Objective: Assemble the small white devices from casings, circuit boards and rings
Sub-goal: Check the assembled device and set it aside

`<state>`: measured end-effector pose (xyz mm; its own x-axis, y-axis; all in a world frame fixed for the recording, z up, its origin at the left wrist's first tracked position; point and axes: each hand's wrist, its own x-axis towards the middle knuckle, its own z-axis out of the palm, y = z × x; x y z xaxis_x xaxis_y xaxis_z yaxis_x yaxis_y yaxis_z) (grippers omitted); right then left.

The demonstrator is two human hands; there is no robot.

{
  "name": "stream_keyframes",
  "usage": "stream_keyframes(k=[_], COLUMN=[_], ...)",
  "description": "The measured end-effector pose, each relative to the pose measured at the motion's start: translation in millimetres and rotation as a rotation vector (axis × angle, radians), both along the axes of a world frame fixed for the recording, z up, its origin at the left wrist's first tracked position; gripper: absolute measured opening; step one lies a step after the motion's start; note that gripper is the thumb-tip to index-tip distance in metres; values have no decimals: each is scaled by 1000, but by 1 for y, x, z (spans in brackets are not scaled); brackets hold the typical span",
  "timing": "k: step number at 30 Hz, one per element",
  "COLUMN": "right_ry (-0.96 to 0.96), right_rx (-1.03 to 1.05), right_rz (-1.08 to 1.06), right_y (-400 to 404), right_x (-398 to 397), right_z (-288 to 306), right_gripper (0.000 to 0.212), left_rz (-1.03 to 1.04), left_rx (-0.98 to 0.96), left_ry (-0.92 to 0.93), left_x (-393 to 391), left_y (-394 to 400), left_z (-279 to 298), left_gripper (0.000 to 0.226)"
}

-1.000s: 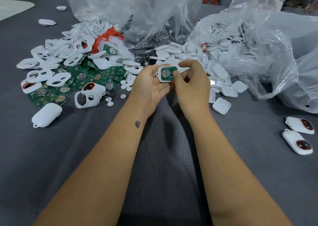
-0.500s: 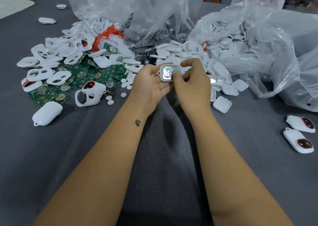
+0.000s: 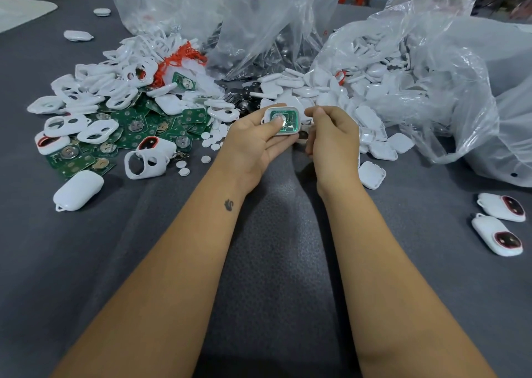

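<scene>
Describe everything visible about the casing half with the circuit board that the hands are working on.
The casing half is a small white, plastic-looking shell with rounded corners, open side up. A green circuit board with a round silver coin cell sits inside. The left hand holds it above the grey cloth, thumb pressing the cell. The right hand is just beside it, fingers curled, not touching.

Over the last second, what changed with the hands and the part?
The right hand let go of the casing and drew back to the right, fingers curled. The left hand kept holding it, thumb now pressing on the green circuit board. The piles on the table stayed put.
</scene>
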<state>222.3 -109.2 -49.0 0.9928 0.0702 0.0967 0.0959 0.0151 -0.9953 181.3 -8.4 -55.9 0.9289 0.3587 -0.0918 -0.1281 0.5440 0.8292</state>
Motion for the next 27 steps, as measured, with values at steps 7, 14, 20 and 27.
stream_keyframes(k=[7,14,20,27], right_ry=[-24,-292,-211,-195], right_rx=[-61,-263,-194,-187], right_rz=[60,59,48,48], right_y=[0,1,3,1], right_x=[-2,-6,-6,-4], right_z=[0,-2,-4,-4], right_gripper=[8,22,19,13], left_rz=[-6,53,51,38], left_rx=[-32,-102,-124,-132], left_ry=[-1,43,69,83], left_x=[0,-1,-1,-2], left_y=[1,2,2,3], left_z=[1,5,6,6], left_gripper=[18,20,24,17])
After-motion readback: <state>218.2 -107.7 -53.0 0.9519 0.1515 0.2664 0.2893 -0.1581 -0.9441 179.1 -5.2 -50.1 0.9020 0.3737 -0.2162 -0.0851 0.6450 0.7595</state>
